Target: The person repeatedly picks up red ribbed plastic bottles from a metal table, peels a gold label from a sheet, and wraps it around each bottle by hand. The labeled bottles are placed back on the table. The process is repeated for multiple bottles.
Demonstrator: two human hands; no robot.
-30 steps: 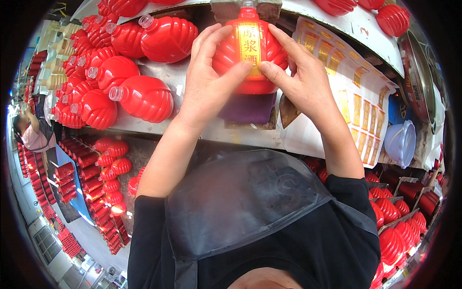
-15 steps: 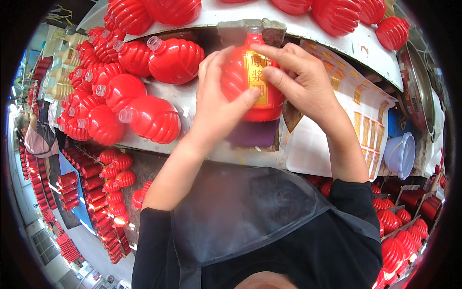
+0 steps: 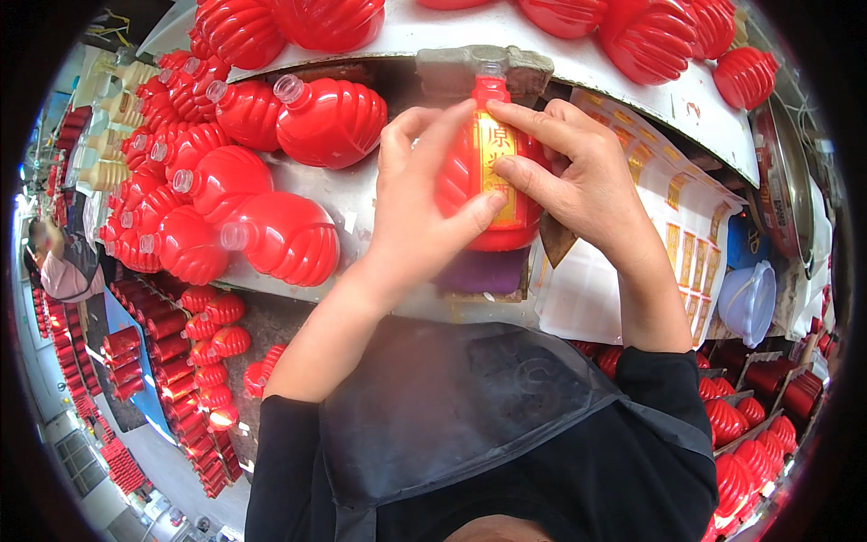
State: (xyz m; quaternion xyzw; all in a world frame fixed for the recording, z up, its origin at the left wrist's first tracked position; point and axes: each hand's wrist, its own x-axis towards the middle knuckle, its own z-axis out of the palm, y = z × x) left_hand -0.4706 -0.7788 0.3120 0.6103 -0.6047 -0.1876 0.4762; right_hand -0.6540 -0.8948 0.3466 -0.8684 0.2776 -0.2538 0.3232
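Head view: a red ribbed bottle (image 3: 470,176) lies on its side on the pale work surface (image 3: 361,194), neck pointing away from the person toward a grey block (image 3: 483,68), resting over a purple pad (image 3: 483,271); a yellow label (image 3: 498,172) runs lengthwise down its upper face; the left hand (image 3: 420,212) wraps the bottle's left flank, fingers curled over the ribs and thumb pressed flat on the lower end of the label; the right hand (image 3: 587,185) cups the bottle from the right, partly open, index and middle fingers stretched across to touch the label's upper part; both hands are in contact with the bottle, neither fully closed around it. To the left of the bottle, a cluster of matching red bottles (image 3: 226,181) with clear necks lies on the same surface, near but not touching the hands; to the right, a white sheet of yellow labels (image 3: 668,226) lies just beside the right wrist; a clear plastic bowl (image 3: 750,303) sits farther right; more red bottles (image 3: 623,32) rest on the raised shelf beyond.
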